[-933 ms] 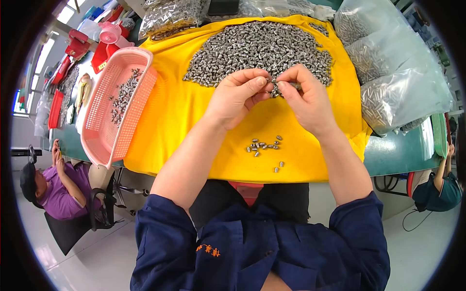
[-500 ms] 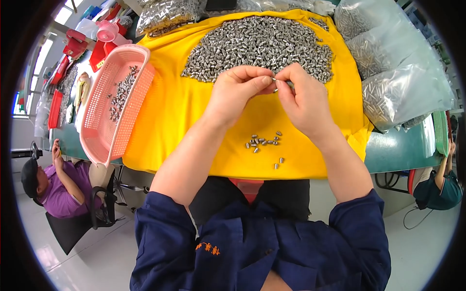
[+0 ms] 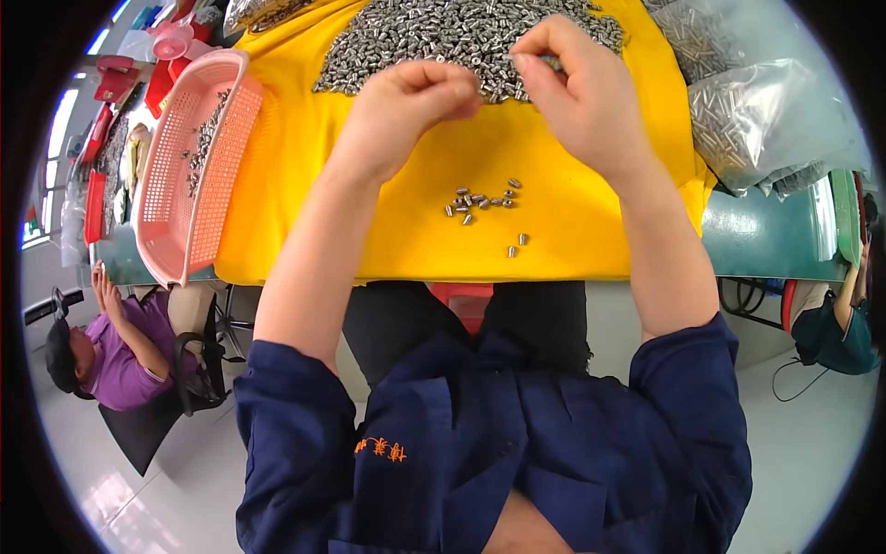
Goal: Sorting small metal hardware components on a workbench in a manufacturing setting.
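A broad pile of small silvery metal cylinders (image 3: 406, 42) lies at the far side of a yellow cloth (image 3: 388, 245). Over the pile's near edge, my left hand (image 3: 401, 111) is closed with its fingers curled in; whatever is inside them is hidden. To its right, my right hand (image 3: 591, 102) pinches thumb and forefinger together, and I cannot make out what is between them. A gap separates the two hands. Nearer to me, several loose metal cylinders (image 3: 480, 200) form a small scattered group, with two more cylinders (image 3: 518, 246) just in front.
On the left stands a pink perforated basket (image 3: 205, 222) with metal pieces inside. Clear plastic bags (image 3: 748, 120) of metal pins lie at the right. Red bins (image 3: 95, 205) line the far left. One person in purple (image 3: 138, 355) sits at left, another in green (image 3: 835, 328) at right.
My hands have parted, the left moving left and the right slightly right; before, their fingertips met at a small metal piece. The whole scene sits higher in the picture now.
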Demonstrator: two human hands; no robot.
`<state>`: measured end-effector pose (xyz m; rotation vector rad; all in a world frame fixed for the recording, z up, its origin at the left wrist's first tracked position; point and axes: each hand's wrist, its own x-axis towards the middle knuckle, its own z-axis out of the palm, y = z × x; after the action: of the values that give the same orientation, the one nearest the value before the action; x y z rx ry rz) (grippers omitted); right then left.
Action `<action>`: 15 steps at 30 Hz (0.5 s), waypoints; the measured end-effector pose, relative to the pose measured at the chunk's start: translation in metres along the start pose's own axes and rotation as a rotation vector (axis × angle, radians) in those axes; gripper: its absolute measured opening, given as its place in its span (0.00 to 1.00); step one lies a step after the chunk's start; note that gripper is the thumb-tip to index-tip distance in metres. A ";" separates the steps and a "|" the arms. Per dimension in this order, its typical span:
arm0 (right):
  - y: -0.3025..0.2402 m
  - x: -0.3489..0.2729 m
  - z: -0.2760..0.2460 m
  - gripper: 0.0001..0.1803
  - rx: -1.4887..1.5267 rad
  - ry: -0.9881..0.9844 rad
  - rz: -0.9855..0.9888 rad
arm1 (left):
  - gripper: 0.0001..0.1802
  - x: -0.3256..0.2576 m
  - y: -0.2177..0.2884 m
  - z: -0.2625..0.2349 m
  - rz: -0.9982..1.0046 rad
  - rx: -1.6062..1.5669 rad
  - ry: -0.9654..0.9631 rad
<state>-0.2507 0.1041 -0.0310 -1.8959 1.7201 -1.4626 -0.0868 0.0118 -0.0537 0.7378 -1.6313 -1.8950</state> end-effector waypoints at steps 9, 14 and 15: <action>0.004 -0.003 -0.006 0.05 0.082 0.092 0.119 | 0.06 -0.054 0.001 0.031 0.251 0.640 -0.342; 0.006 -0.003 -0.007 0.05 0.062 0.086 0.130 | 0.06 -0.004 -0.002 0.018 0.342 0.961 0.054; 0.008 -0.003 -0.007 0.05 0.059 0.090 0.134 | 0.06 0.001 -0.006 0.018 0.343 0.959 0.048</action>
<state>-0.2601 0.1072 -0.0344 -1.6744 1.7841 -1.5509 -0.1000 0.0246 -0.0574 0.7596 -2.4362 -0.7828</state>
